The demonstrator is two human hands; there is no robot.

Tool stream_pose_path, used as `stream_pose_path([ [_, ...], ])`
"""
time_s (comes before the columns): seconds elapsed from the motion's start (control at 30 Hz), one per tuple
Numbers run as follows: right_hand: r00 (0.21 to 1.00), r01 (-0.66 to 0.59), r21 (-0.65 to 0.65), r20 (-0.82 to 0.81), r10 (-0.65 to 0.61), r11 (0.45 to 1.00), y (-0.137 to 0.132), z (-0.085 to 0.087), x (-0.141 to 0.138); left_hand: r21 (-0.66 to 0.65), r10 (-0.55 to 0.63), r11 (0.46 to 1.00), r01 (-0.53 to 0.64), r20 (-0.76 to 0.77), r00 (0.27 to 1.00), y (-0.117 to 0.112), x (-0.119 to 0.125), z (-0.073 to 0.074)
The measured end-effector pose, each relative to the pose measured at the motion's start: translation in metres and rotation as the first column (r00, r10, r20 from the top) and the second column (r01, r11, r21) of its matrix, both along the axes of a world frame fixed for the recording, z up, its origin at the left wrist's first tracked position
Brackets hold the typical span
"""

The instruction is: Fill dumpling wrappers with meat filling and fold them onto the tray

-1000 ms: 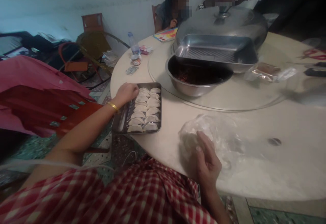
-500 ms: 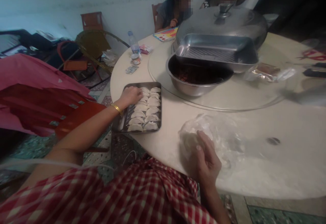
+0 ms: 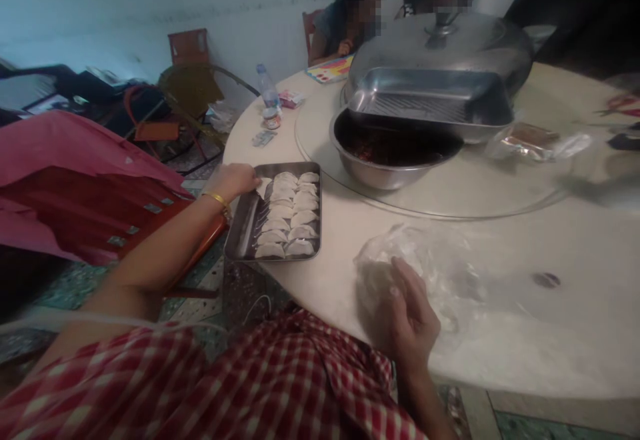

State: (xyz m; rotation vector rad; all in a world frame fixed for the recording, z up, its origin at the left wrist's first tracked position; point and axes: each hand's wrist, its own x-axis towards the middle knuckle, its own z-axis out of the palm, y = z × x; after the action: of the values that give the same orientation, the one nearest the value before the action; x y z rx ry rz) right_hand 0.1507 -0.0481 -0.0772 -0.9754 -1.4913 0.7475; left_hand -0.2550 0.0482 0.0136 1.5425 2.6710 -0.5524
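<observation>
Two rows of pale folded dumplings (image 3: 289,216) lie in a dark metal tray (image 3: 241,232) at the table's left edge. My left hand (image 3: 237,180), a gold bangle on its wrist, reaches over the tray's far left corner. Its fingers are closed at the edge of a single dumpling (image 3: 263,188) to the left of the rows. Palm turned sideways, my right hand (image 3: 414,310) rests by a crumpled clear plastic bag (image 3: 425,253), fingers stretched out and thumb apart. What lies inside the bag is hard to make out.
A steel bowl (image 3: 395,177) of dark filling stands on the glass turntable (image 3: 480,208), under an empty metal tray (image 3: 435,97) and near a large domed lid (image 3: 480,40). A bottle (image 3: 269,87) and jar (image 3: 271,118) stand at left. Two people sit across the table.
My left hand has moved left from the dumpling rows to the tray's far left corner, where a separate dumpling now shows at its fingertips. My right hand stays by the bag.
</observation>
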Motion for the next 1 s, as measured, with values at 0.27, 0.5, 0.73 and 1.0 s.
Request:
stream_pose_path([
  [0.27,1.000,0.007,-0.006,-0.003,-0.007,1.000,0.000,0.000,0.000,-0.061,-0.027,0.998,0.025,-0.029,0.999,0.004,0.009,-0.002],
  [0.5,1.000,-0.003,-0.006,-0.002,0.003,1.000,0.000,-0.001,0.000,-0.077,-0.013,0.997,0.008,-0.064,0.998,0.000,0.012,0.002],
  [0.73,1.000,0.006,-0.002,-0.002,-0.006,1.000,0.000,0.001,0.000,-0.137,-0.005,0.991,-0.004,-0.070,0.998,0.000,0.021,0.000],
  [1.0,1.000,0.004,0.010,-0.011,-0.004,1.000,0.000,-0.001,0.001,-0.128,-0.002,0.992,-0.008,-0.081,0.997,-0.007,0.025,0.004],
])
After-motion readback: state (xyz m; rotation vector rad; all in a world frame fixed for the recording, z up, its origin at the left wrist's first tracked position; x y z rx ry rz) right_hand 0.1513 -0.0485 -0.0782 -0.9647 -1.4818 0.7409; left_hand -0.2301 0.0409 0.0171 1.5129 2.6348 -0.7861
